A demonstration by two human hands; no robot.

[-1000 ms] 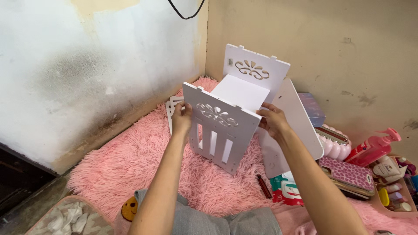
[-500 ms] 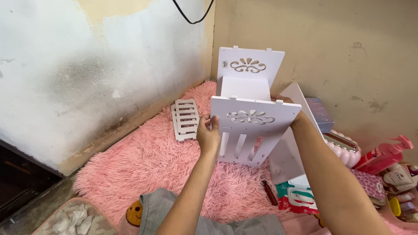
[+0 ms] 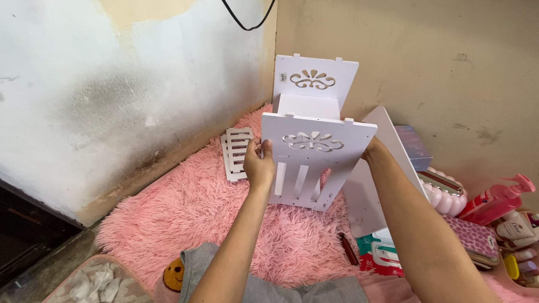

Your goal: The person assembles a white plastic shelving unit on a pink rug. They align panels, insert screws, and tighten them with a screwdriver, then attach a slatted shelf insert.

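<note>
— Corner of a room is what I see from the head camera: a stained white wall on the left, a beige wall on the right, and a fluffy pink rug (image 3: 185, 216) over the floor below.

— What do the hands have?

— Both are on a white rack of cut-out panels (image 3: 314, 154), held upright above the rug in front of me. Its near panel has a floral cut-out and three slots under it; a second panel with the same floral cut-out stands behind, joined by a flat shelf piece.

— And the grip?

— My left hand (image 3: 259, 165) has its fingers wrapped on the near panel's left edge, thumb on the front face. My right hand (image 3: 370, 150) is at the panel's right edge, but the panel hides most of it, so I cannot tell how those fingers sit.

— Anything else nearby?

— A small white slatted panel (image 3: 236, 152) lies on the rug by the wall, just left of my left hand. A large plain white board (image 3: 368, 205) leans behind my right forearm. Further right are a pale box (image 3: 414, 147), a pink pump bottle (image 3: 498, 197), a pink patterned pouch (image 3: 471, 237) and a dark red pen-like stick (image 3: 348, 248) on the rug.
</note>
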